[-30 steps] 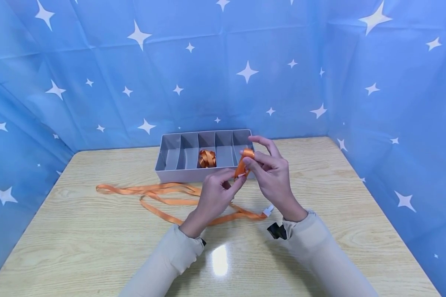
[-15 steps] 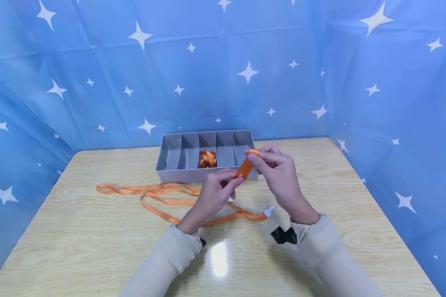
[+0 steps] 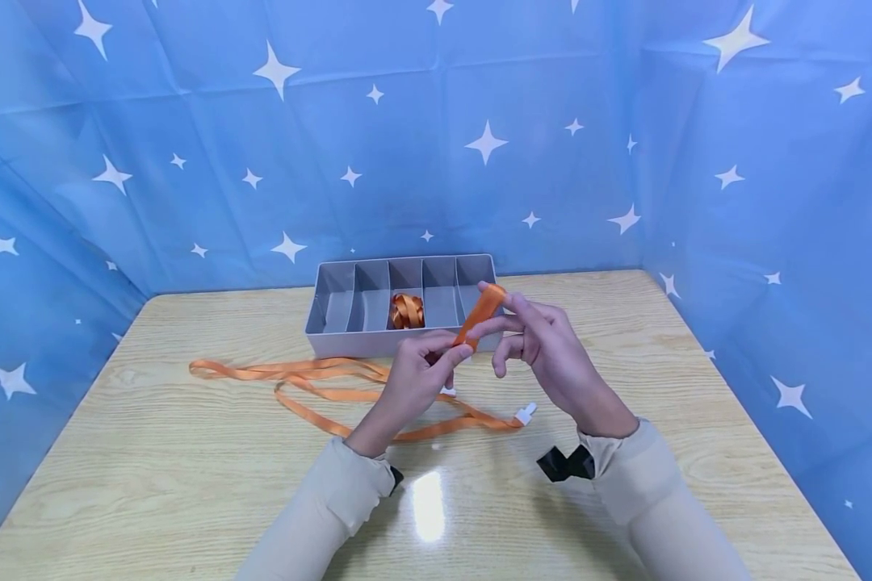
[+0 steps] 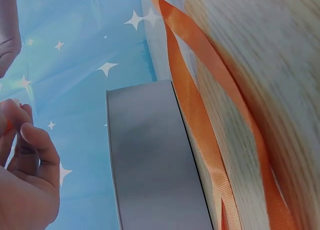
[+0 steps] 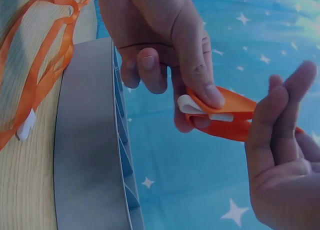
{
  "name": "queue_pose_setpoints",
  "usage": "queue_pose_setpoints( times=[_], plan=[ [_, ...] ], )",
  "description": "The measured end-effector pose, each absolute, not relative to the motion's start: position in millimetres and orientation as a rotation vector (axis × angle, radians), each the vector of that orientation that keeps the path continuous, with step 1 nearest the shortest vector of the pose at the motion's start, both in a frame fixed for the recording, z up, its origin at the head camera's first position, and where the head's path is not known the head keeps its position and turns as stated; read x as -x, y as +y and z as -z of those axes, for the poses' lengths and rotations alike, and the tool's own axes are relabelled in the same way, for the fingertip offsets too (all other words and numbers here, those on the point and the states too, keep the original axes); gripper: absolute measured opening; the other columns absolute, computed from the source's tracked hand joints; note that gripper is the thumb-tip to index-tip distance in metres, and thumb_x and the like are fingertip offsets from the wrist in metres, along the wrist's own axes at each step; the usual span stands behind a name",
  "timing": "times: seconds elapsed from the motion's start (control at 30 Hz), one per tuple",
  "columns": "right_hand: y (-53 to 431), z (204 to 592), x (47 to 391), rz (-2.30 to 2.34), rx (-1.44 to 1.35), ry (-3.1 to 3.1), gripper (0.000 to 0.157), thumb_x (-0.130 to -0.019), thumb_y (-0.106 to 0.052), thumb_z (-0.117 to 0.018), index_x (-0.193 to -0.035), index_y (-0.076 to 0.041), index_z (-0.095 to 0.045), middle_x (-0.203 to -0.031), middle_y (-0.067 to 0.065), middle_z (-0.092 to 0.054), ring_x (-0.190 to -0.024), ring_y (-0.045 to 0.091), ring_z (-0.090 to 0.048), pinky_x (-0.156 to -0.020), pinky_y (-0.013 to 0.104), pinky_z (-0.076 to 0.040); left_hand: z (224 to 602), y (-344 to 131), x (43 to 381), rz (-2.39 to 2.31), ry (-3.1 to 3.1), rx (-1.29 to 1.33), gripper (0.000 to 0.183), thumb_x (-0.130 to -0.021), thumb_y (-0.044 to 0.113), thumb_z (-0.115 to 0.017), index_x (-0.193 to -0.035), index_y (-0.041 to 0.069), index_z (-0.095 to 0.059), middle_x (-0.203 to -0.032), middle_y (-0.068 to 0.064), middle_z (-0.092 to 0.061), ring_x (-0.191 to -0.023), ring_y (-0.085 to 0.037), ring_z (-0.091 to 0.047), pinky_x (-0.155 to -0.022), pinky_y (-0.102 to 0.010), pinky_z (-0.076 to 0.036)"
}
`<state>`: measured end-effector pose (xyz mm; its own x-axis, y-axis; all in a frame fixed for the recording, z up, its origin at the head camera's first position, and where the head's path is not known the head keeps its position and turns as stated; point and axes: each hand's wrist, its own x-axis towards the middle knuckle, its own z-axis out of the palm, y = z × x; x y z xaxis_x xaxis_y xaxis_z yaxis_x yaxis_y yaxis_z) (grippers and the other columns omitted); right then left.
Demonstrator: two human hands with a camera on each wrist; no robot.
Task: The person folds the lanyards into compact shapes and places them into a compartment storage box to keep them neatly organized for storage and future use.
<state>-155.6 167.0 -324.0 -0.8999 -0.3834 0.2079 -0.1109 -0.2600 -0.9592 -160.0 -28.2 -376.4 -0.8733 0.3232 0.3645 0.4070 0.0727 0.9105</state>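
My left hand [image 3: 417, 375] pinches a folded orange lanyard [image 3: 483, 311] between thumb and fingers, above the front right of the grey box. In the right wrist view, a white plastic clip [image 5: 220, 117] pokes out of the fold beneath the left thumb [image 5: 214, 96]. The lanyard's far end loops round extended fingers of my right hand [image 3: 552, 351], whose thumb is apart from the band. The left wrist view catches the left hand [image 4: 35, 175] at its edge, the band there mostly hidden. More orange lanyard [image 3: 327, 374] lies in long loops on the table.
A grey box [image 3: 363, 345] with several compartments stands at the table's back. Its middle compartment holds a coiled orange lanyard [image 3: 407, 311]. One white clip [image 3: 526, 414] ends a strap on the wooden table [image 3: 189, 484]. A blue star-patterned curtain [image 3: 378, 202] rises behind.
The right thumb has released its pinch on the band, and the right fingers have spread and straightened. That hand shifted slightly right. The left hand's pinch stays nearly in place.
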Motion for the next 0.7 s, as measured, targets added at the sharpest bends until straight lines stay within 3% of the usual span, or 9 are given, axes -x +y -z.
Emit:
queue_pose_setpoints(
  times=[0.1, 0.4, 0.7],
  plan=[
    [167.3, 324.2, 155.2, 2.266, 0.591, 1.798, 0.045, -0.109, -0.036, -0.04, -0.125, -0.004, -0.066, -0.108, 0.012, -0.074, -0.055, 0.017, -0.065, -0.095, 0.047, -0.043, 367.4, -28.6, 154.6, 1.935, -2.223, 0.78, 0.017, -0.095, -0.001, -0.064, -0.105, -0.011, -0.072, -0.083, -0.016, -0.063, -0.053, -0.037, -0.052, -0.049, -0.02, -0.043],
    [170.3, 329.0, 152.4, 2.253, 0.588, 1.802, 0.052, -0.108, -0.038, -0.039, -0.15, -0.007, -0.044, -0.124, 0.011, -0.069, -0.063, 0.018, -0.07, -0.098, 0.049, -0.039, 369.0, -26.7, 154.3, 1.912, -2.163, 0.765, 0.015, -0.095, 0.0, -0.064, -0.103, -0.008, -0.074, -0.085, -0.018, -0.064, -0.053, -0.025, -0.052, -0.05, -0.021, -0.044],
    [169.7, 334.3, 153.9, 2.272, 0.589, 1.827, 0.051, -0.109, -0.038, -0.037, -0.152, -0.011, -0.042, -0.126, 0.01, -0.068, -0.066, 0.02, -0.071, -0.099, 0.053, -0.04, 383.9, -23.5, 162.3, 1.942, -2.076, 0.771, 0.015, -0.094, -0.003, -0.063, -0.103, -0.01, -0.073, -0.074, -0.012, -0.058, -0.054, -0.019, -0.051, -0.048, -0.02, -0.041]
  ],
)
